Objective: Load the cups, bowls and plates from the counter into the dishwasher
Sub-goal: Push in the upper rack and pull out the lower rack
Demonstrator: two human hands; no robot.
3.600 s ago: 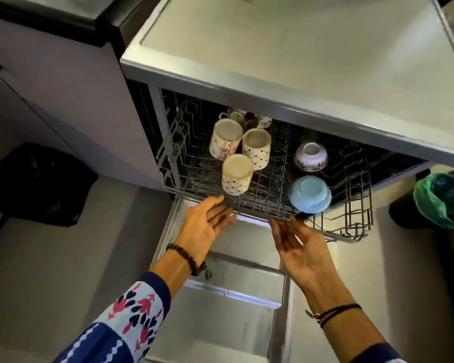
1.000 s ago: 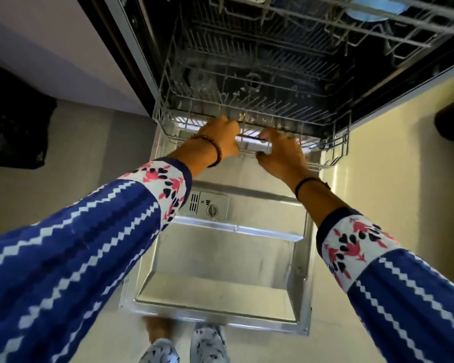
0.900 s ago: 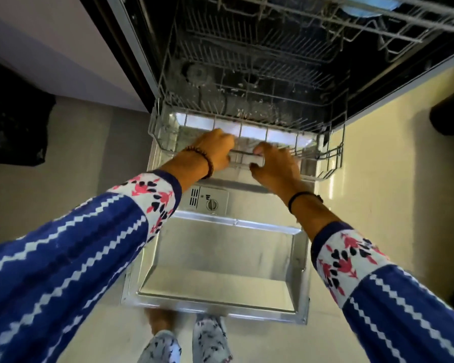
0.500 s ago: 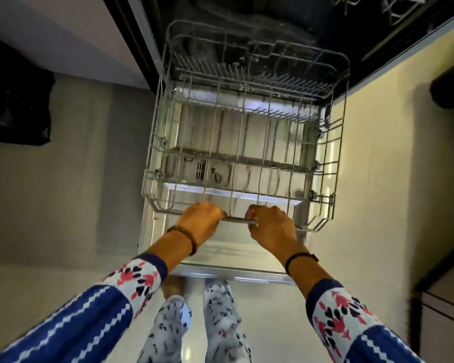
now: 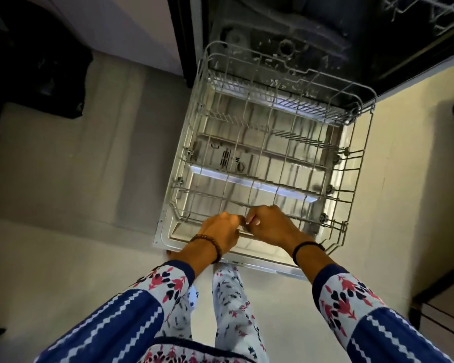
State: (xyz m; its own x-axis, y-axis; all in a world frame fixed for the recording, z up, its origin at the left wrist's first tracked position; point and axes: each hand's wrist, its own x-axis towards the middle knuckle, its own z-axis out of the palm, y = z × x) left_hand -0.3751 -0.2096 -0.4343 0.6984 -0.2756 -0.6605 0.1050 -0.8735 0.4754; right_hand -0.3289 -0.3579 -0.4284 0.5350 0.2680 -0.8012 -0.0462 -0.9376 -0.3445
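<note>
Rack (image 5: 357,163) of thin grey wire, left hand (image 5: 220,231) and right hand (image 5: 270,226) gripping front bar

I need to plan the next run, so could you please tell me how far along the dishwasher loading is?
Done: the door is down and the lower rack is out over it. In hand: the left grip and right grip hold its front bar. Left: the lower rack holds nothing yet, so filling it apparently remains; only a corner of the upper rack shows, so its load cannot be judged.
</note>
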